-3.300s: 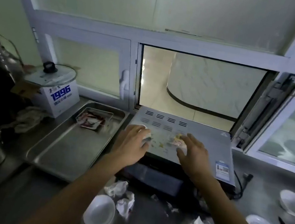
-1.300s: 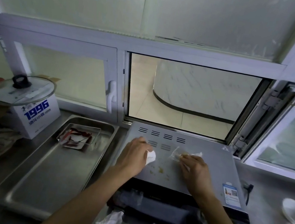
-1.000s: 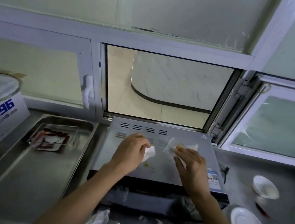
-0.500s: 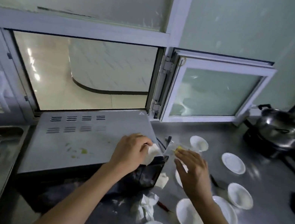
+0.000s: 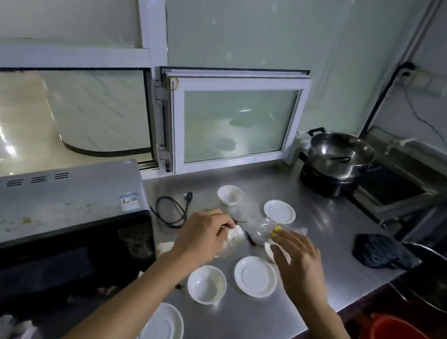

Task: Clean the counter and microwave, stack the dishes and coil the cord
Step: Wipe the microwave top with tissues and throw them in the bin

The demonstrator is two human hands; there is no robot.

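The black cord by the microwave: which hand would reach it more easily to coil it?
Probably the left hand. It hovers right beside the cord, though it grips a tissue. The right hand is farther off.
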